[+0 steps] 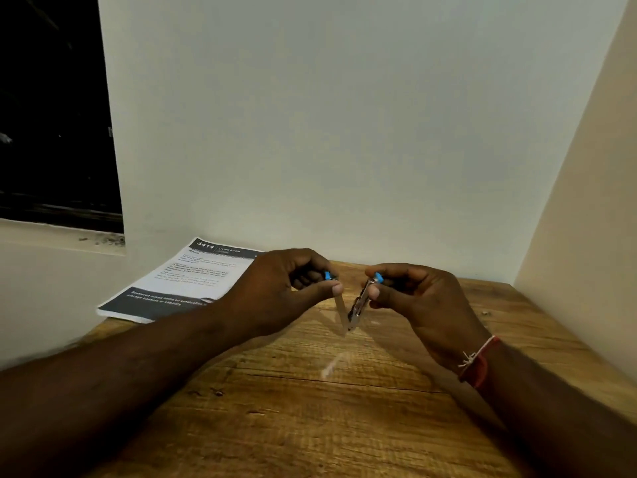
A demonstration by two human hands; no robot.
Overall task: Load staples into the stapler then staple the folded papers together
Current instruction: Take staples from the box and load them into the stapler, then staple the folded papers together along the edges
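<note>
A small metal stapler point(355, 310) with blue plastic ends hangs above the wooden table point(310, 408), swung apart into a V with the hinge pointing down. My left hand point(282, 291) pinches the left arm near its blue tip. My right hand point(417, 298) pinches the right arm, where the staple channel shows. A blurred pale strip point(332, 365), perhaps staples, lies on the table below the stapler. The printed papers point(179, 284) lie flat at the back left corner, partly hidden behind my left hand.
White walls close in the table at the back and on the right. A dark window opening point(55, 115) with a pale sill sits at the upper left. A red thread band is on my right wrist.
</note>
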